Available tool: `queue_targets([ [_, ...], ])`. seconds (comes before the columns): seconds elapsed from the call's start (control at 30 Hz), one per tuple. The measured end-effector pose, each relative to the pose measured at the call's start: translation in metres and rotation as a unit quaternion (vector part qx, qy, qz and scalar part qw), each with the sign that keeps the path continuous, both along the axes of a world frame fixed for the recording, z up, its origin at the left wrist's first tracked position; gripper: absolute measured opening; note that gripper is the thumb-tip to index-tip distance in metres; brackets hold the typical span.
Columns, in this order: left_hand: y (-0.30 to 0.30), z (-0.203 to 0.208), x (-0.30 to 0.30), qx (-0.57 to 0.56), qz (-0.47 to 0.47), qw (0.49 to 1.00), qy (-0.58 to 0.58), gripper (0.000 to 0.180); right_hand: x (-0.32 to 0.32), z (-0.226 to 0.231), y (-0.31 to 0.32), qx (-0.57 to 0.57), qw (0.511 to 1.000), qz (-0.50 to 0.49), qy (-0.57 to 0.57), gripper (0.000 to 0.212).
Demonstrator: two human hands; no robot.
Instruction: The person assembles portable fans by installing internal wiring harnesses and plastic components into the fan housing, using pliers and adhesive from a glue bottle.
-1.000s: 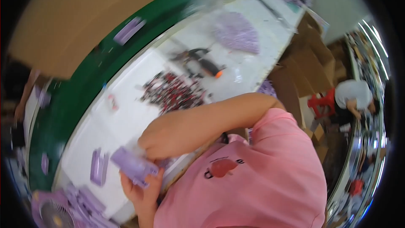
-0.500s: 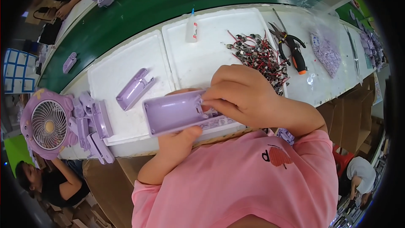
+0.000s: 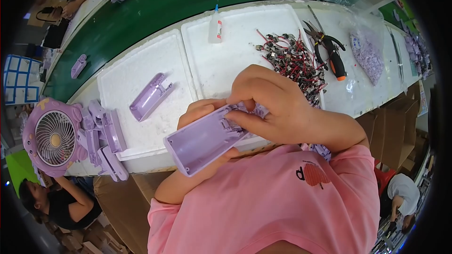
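Note:
A light purple plastic housing (image 3: 200, 143), long and hollow, is tilted with its open side up in front of my chest. My left hand (image 3: 201, 112) grips it, fingers along the far edge and the rest under and beside the near edge. At its notched right end, the fingers of my right hand (image 3: 275, 106) are pinched together. Whatever small part they hold, if any, is hidden by the fingers. A similar purple housing (image 3: 150, 98) lies on the white foam tray (image 3: 115, 82), left of my hands. Small circuit boards with red and black wires (image 3: 299, 63) form a pile beyond my right hand.
A dropper bottle (image 3: 215, 29) stands on the foam. Cutters (image 3: 325, 44), a screwdriver (image 3: 336, 63) and a bag of small purple parts (image 3: 367, 59) lie right. Purple casings (image 3: 112, 131) and a purple fan (image 3: 55, 136) are left. Beyond runs a green belt (image 3: 155, 16). People work nearby.
The housing has turned, its left end swinging down toward my body. My left fingers now show more over the far edge. My right hand stays at the notched end.

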State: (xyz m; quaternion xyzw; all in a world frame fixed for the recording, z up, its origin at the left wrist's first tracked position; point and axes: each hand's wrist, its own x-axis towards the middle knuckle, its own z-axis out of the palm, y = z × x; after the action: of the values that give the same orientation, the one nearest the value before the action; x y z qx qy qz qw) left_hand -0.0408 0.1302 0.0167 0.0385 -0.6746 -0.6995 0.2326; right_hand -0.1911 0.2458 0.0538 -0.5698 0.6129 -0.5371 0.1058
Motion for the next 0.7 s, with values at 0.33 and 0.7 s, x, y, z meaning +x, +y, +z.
queue_targets([
  [0.33, 0.001, -0.002, 0.006, 0.067, -0.006, 0.995, -0.079, 0.075, 0.001, -0.004, 0.000, -0.006, 1.000, 0.000, -0.011, 0.024],
  [0.7, 0.003, -0.001, 0.011, 0.111, -0.036, 0.991, -0.067, 0.065, -0.008, 0.001, 0.006, 0.082, 0.995, 0.007, -0.053, 0.014],
])
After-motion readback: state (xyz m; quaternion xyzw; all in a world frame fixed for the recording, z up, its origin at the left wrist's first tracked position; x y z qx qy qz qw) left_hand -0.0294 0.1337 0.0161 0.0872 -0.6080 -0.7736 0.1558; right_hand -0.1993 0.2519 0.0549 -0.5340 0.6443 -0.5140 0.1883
